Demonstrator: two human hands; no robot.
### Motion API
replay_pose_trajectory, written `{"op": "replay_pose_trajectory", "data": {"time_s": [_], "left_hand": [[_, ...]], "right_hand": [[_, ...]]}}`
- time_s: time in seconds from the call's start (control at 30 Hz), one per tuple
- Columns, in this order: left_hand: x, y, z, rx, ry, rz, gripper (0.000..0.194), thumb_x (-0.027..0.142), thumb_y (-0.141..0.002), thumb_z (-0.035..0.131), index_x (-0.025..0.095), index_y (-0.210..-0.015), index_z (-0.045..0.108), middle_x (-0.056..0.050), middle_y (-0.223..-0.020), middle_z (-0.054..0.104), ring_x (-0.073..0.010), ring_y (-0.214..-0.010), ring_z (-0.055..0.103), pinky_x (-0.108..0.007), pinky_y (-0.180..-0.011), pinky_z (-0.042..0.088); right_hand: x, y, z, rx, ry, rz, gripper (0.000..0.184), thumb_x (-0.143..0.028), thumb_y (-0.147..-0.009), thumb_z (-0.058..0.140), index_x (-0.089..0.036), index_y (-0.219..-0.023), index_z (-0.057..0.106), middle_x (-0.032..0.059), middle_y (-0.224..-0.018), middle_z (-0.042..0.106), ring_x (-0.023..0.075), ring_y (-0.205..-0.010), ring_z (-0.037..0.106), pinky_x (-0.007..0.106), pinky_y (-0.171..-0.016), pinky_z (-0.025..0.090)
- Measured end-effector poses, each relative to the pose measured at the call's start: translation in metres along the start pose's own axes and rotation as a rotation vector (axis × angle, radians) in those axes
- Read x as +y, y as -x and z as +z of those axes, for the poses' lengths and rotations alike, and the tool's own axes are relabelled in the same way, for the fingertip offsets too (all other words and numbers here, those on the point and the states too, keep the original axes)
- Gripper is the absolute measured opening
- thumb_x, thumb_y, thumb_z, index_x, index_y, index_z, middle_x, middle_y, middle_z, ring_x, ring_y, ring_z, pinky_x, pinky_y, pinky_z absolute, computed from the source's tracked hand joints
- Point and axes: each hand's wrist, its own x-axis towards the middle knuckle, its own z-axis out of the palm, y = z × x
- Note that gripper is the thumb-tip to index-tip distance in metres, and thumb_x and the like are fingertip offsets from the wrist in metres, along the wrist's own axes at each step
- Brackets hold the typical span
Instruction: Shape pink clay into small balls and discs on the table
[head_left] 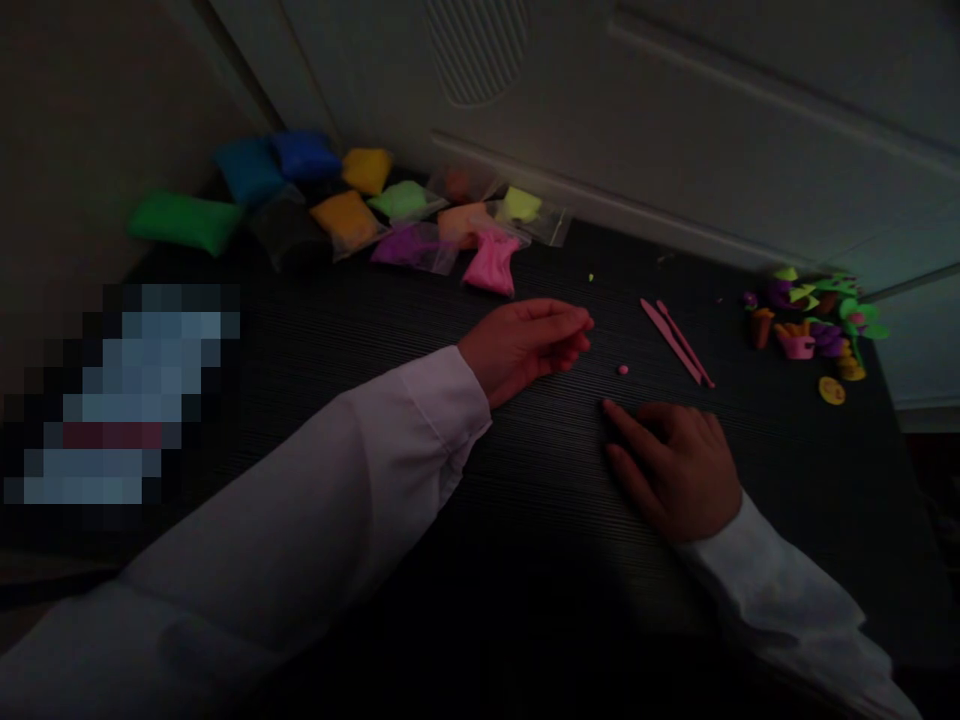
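Note:
My left hand hovers over the dark tabletop with its fingers curled and the tips pressed together; whatever they hold, if anything, is hidden. To the right of its fingertips lies a tiny pink clay ball. My right hand rests on the table just below that ball, its index finger and thumb stretched out and apart, holding nothing. Beyond the ball lie two slim pink modelling tools, side by side. A bag of pink clay sits just behind my left hand.
Bags of coloured clay, among them a green one and an orange one, line the back left. Several small clay figures cluster at the right, near a yellow disc. A blurred-out screen lies left. A pale panel stands behind.

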Motion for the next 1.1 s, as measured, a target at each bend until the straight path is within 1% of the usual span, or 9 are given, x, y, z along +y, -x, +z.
{"op": "replay_pose_trajectory", "data": {"time_s": [0.07,0.17,0.3,0.37,0.6,0.8,1.1], "left_hand": [[0.0,0.0,0.0,0.002,-0.006,-0.003,0.012,0.023,-0.071,0.055,0.012,-0.076,0.056,0.001,-0.063,0.055,-0.0053,-0.056,0.05,-0.021,-0.058,0.038],[0.0,0.0,0.0,0.006,-0.009,-0.012,0.013,0.023,-0.071,0.055,0.012,-0.075,0.055,0.001,-0.063,0.055,-0.0052,-0.056,0.049,-0.022,-0.058,0.038],[0.0,0.0,0.0,0.012,-0.008,-0.007,0.012,0.023,-0.071,0.055,0.012,-0.076,0.055,0.001,-0.063,0.054,-0.005,-0.056,0.049,-0.021,-0.058,0.038],[0.0,0.0,0.001,0.012,-0.007,-0.008,0.012,0.023,-0.071,0.055,0.012,-0.075,0.055,0.001,-0.063,0.054,-0.005,-0.056,0.049,-0.021,-0.059,0.038],[-0.001,-0.001,0.001,0.004,-0.004,0.001,0.012,0.023,-0.071,0.055,0.011,-0.075,0.055,0.001,-0.063,0.054,-0.0049,-0.056,0.049,-0.021,-0.058,0.038],[0.0,-0.001,0.001,0.014,-0.022,-0.002,0.012,0.023,-0.071,0.055,0.012,-0.076,0.055,0.002,-0.063,0.054,-0.0048,-0.056,0.049,-0.021,-0.058,0.038],[0.0,0.0,0.002,0.029,-0.036,-0.005,0.012,0.023,-0.071,0.055,0.012,-0.075,0.055,0.002,-0.063,0.054,-0.005,-0.056,0.049,-0.021,-0.059,0.038]], "right_hand": [[0.001,0.0,0.0,0.016,0.007,0.028,0.044,-0.036,-0.074,0.047,-0.021,-0.115,0.048,0.008,-0.088,0.051,0.0178,-0.076,0.043,0.034,-0.067,0.033],[0.004,0.002,0.002,0.065,-0.017,0.03,0.038,-0.034,-0.073,0.049,-0.021,-0.108,0.054,0.0073,-0.086,0.051,0.0171,-0.075,0.044,0.034,-0.067,0.035],[0.007,0.004,0.004,0.11,-0.053,0.056,0.04,-0.031,-0.071,0.052,-0.019,-0.11,0.053,0.0077,-0.086,0.051,0.0173,-0.076,0.046,0.033,-0.068,0.037],[0.008,0.004,0.005,0.135,-0.071,0.078,0.039,-0.03,-0.071,0.053,-0.019,-0.109,0.053,0.0072,-0.085,0.052,0.0167,-0.076,0.047,0.032,-0.068,0.038],[0.011,-0.004,0.011,0.206,-0.155,0.112,0.026,-0.031,-0.068,0.057,-0.022,-0.093,0.061,0.0042,-0.081,0.054,0.0145,-0.074,0.049,0.03,-0.066,0.039],[0.01,-0.009,0.013,0.222,-0.181,0.127,0.018,-0.029,-0.071,0.055,-0.022,-0.085,0.062,0.0025,-0.079,0.056,0.0135,-0.074,0.051,0.03,-0.067,0.038],[0.01,-0.012,0.014,0.208,-0.191,0.178,0.019,-0.029,-0.072,0.052,-0.021,-0.086,0.061,0.0034,-0.079,0.057,0.0139,-0.073,0.052,0.03,-0.066,0.039]]}}
